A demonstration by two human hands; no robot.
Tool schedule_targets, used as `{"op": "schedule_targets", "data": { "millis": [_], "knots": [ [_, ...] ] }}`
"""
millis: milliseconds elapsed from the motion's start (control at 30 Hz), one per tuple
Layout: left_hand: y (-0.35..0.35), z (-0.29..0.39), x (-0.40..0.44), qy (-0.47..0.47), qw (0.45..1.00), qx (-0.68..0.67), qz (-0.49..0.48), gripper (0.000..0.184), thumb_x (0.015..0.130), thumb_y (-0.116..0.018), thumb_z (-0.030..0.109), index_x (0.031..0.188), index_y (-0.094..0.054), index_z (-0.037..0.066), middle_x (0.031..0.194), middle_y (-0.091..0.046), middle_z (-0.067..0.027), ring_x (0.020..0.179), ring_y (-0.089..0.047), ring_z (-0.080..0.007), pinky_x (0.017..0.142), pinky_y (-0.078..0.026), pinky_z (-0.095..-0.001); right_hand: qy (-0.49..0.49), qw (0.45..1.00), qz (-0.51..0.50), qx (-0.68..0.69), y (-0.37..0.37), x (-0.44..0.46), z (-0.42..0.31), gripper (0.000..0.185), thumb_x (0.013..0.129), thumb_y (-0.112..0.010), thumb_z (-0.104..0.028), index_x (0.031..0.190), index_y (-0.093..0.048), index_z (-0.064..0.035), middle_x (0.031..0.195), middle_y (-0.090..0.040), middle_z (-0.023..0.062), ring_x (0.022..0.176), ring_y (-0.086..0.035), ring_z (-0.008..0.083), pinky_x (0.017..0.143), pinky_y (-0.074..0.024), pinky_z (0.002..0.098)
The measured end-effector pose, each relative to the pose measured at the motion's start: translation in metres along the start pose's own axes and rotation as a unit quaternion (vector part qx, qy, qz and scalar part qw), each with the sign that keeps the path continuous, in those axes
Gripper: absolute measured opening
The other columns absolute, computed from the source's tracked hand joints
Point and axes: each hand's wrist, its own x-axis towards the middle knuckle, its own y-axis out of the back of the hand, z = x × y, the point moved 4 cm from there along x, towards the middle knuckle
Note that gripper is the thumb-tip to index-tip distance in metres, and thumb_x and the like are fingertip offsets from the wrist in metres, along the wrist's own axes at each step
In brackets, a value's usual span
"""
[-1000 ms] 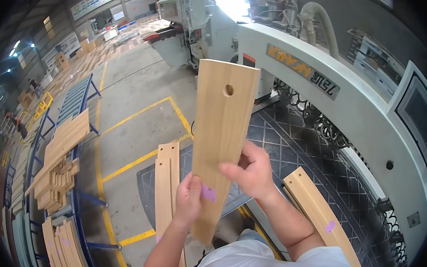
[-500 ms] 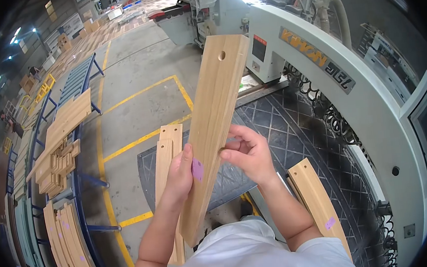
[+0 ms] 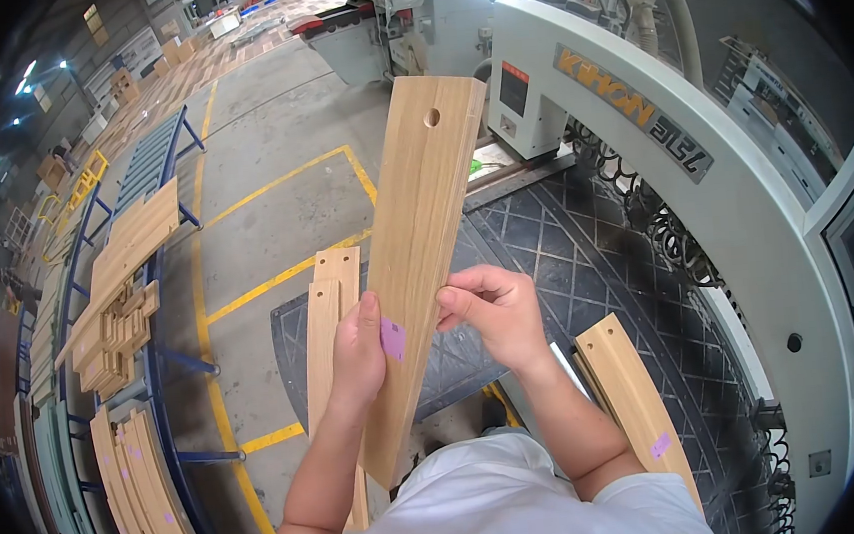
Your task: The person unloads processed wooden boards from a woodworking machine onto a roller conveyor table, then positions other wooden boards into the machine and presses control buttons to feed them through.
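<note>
"Board (image 3: 412, 228) tilted up before a person (image 3: 486, 503): what surrounds it?"

"White machine (image 3: 756, 213) at right, the largest thing nearby. Other boards (image 3: 629, 382) lie lower on either side, presumably placed for easy reach."

"And the hands?"

"Left hand (image 3: 359, 353) grasps the board's left edge below the middle, thumb on the face, likely bearing the weight. Right hand (image 3: 499, 317) has thumb and fingertips drawn together at the opposite edge; whether they pinch it cannot be told."

"Smallest details?"

"Purple label (image 3: 393, 339) beside the left thumb; round hole (image 3: 431, 118) near the top end."
</note>
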Motion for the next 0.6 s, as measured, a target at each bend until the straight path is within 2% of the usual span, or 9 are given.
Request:
{"op": "schedule_targets", "data": {
  "millis": [67,367,600],
  "knots": [
    [-0.001,0.001,0.000,-0.028,0.999,0.027,0.011,0.056,0.101,-0.037,0.049,0.105,-0.061,-0.001,0.086,-0.062,-0.0030,0.078,-0.056,-0.0081,0.069,-0.045,-0.0242,-0.009,0.997,-0.017,0.075,0.004,0.001,0.002,0.012,0.088,-0.065,-0.002,0.095,-0.065,0.0069,0.085,-0.069,0.0154,0.075,-0.069,0.0203,0.066,-0.0590,0.0322],
    [-0.006,-0.007,-0.002,-0.062,0.990,0.109,0.059,0.052,0.102,-0.039,0.046,0.092,-0.059,-0.001,0.072,-0.057,-0.0037,0.069,-0.051,-0.0109,0.064,-0.043,-0.0280,0.002,1.000,-0.016,0.016,0.018,0.000,0.006,0.011,0.087,-0.064,-0.003,0.091,-0.064,0.0074,0.086,-0.068,0.0154,0.075,-0.069,0.0210,0.066,-0.0594,0.0334],
    [-0.001,-0.017,0.003,-0.079,0.982,0.157,0.073,0.051,0.102,-0.039,0.045,0.085,-0.055,0.000,0.069,-0.054,-0.0043,0.068,-0.050,-0.0114,0.062,-0.042,-0.0295,-0.019,0.999,0.020,0.020,0.017,0.000,0.011,0.009,0.086,-0.060,0.001,0.091,-0.064,0.0078,0.084,-0.068,0.0148,0.075,-0.068,0.0200,0.066,-0.0591,0.0327]
  ]
}}
